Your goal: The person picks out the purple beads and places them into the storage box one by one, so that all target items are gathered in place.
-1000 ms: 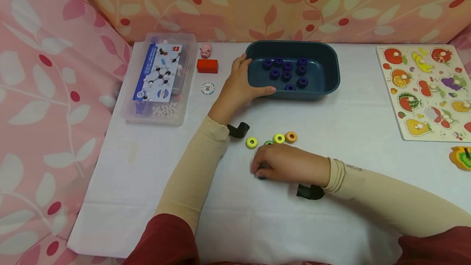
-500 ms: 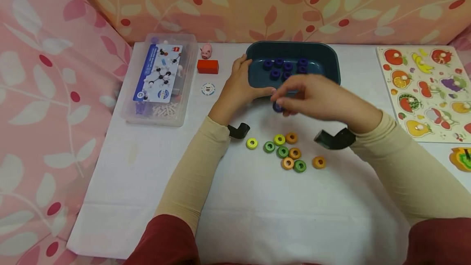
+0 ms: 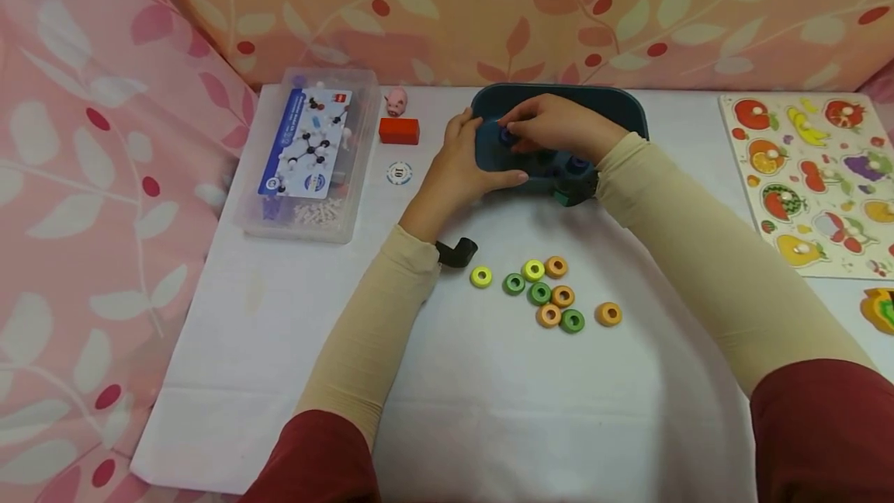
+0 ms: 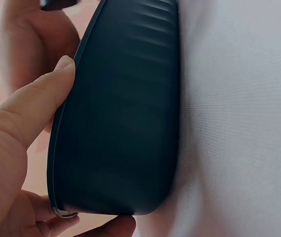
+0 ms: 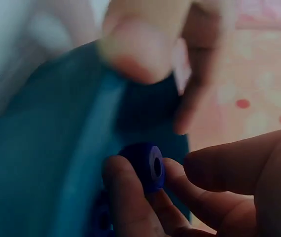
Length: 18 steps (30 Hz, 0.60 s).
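Note:
A dark teal plastic tub (image 3: pixel 608 103) stands at the back of the table. My left hand (image 3: pixel 454 169) grips its left end, thumb over the front rim and fingers round the end wall; the left wrist view shows the tub's outer side (image 4: pixel 121 113) close up. Over the tub's inside, my right hand (image 3: pixel 562 126) pinches a purple ring-shaped bead (image 5: pixel 145 165) between its fingertips. Another purple bead (image 5: pixel 102 217) shows below it. My right hand and wrist hide most of the other purple beads in the tub.
Several yellow, green and orange ring beads (image 3: pixel 540 293) lie loose on the white cloth before the tub. To the left are a clear molecule-kit box (image 3: pixel 307 154), a toy pig (image 3: pixel 396 102), a red block (image 3: pixel 400 131) and a chip (image 3: pixel 400 173). A fruit puzzle board (image 3: pixel 810 177) lies right.
My right hand has lifted a purple bead from the table and carried it up and away into the tub. My left hand stays on the tub. The view has shifted slightly.

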Each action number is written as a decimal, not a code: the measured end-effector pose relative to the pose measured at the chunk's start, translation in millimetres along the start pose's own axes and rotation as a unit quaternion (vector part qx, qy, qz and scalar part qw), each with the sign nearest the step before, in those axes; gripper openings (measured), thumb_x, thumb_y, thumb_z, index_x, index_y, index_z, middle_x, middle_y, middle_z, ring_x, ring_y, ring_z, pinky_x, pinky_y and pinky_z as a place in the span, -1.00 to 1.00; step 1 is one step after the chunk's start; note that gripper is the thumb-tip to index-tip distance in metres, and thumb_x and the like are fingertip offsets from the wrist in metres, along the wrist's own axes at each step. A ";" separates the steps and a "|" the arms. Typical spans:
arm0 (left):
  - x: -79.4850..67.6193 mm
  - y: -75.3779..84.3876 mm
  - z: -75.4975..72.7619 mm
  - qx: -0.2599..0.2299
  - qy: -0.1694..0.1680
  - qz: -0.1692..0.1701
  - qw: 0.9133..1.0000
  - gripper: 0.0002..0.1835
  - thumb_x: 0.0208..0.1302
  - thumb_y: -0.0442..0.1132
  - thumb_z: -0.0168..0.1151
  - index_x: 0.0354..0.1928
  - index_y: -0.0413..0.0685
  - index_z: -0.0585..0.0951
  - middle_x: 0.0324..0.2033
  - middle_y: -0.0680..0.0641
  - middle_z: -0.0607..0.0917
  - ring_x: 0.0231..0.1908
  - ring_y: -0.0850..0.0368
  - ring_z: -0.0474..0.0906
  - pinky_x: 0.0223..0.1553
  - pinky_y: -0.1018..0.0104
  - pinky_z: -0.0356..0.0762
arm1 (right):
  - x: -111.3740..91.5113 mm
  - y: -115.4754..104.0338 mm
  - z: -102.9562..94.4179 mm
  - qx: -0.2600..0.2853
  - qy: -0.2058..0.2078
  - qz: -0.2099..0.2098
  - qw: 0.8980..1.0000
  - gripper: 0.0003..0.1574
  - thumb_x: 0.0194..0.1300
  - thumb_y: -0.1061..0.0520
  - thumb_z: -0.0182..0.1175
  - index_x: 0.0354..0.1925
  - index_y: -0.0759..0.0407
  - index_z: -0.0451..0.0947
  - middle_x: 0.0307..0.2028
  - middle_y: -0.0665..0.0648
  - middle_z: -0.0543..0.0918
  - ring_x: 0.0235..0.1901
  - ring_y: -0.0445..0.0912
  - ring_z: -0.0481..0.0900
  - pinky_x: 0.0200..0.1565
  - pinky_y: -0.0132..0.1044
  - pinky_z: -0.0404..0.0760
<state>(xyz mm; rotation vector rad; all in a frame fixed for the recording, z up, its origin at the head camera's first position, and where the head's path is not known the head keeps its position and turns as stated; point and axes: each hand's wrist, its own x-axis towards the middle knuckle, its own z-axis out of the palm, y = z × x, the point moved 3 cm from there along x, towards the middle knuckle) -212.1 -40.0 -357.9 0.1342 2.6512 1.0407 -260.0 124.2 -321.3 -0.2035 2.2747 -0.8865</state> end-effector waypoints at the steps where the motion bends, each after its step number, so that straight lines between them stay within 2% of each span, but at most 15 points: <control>1: -0.2 0.4 0.3 0.000 0.000 0.001 1.000 0.26 -0.06 0.42 0.44 0.60 0.16 0.01 0.60 0.19 -0.22 0.53 0.08 0.03 0.49 0.13 0.20 | 2.2 1.8 0.6 -0.005 -0.002 0.003 1.000 -0.41 0.61 -0.06 -0.14 0.48 0.06 0.28 0.36 0.21 0.44 0.24 0.03 0.54 0.40 -0.04 0.38; 4: -0.6 1.3 0.5 0.002 0.000 0.007 1.000 0.28 -0.08 0.44 0.44 0.60 0.14 0.01 0.59 0.19 -0.22 0.53 0.08 0.05 0.49 0.14 0.20 | 1.4 6.3 -0.6 0.010 0.004 0.009 1.000 -0.36 0.61 -0.09 -0.13 0.53 0.03 0.19 0.42 0.19 0.37 0.19 0.01 0.59 0.36 -0.07 0.44; 9: -0.9 -1.1 -2.0 0.001 0.006 0.010 1.000 0.29 -0.09 0.44 0.45 0.59 0.11 0.01 0.59 0.19 -0.22 0.52 0.06 0.09 0.49 0.14 0.20 | -17.3 10.4 -10.6 0.112 0.051 -0.011 0.992 -0.29 0.57 -0.18 -0.10 0.56 -0.07 0.10 0.49 0.10 0.24 0.00 -0.12 0.68 0.09 -0.32 0.61; 12: -1.2 -4.1 -3.5 -0.002 0.008 0.008 1.000 0.29 -0.08 0.42 0.45 0.60 0.14 -0.01 0.59 0.21 -0.23 0.53 0.06 0.07 0.50 0.13 0.18 | -33.9 13.9 -14.1 0.182 0.092 -0.032 0.979 -0.29 0.53 -0.20 -0.03 0.53 -0.09 0.17 0.48 0.10 0.27 -0.09 -0.17 0.70 -0.04 -0.44 0.61; 15: -3.0 -5.6 -5.1 0.010 0.003 0.009 1.000 0.32 -0.07 0.45 0.42 0.61 0.26 -0.13 0.60 0.21 -0.26 0.56 0.02 -0.01 0.51 0.08 0.14 | -52.8 21.3 -14.3 0.218 0.161 -0.068 0.960 -0.35 0.50 -0.20 0.04 0.46 -0.13 0.29 0.41 0.10 0.38 -0.11 -0.17 0.70 -0.08 -0.45 0.62; 18: -6.7 -3.9 -10.2 0.019 0.014 0.029 0.999 0.31 -0.04 0.48 0.37 0.61 0.35 -0.21 0.60 0.18 -0.18 0.57 0.02 -0.06 0.52 0.02 0.10 | -75.3 30.1 -11.7 0.177 0.248 -0.114 0.945 -0.41 0.49 -0.18 0.06 0.42 -0.19 0.35 0.36 0.03 0.45 -0.01 -0.14 0.68 0.03 -0.38 0.62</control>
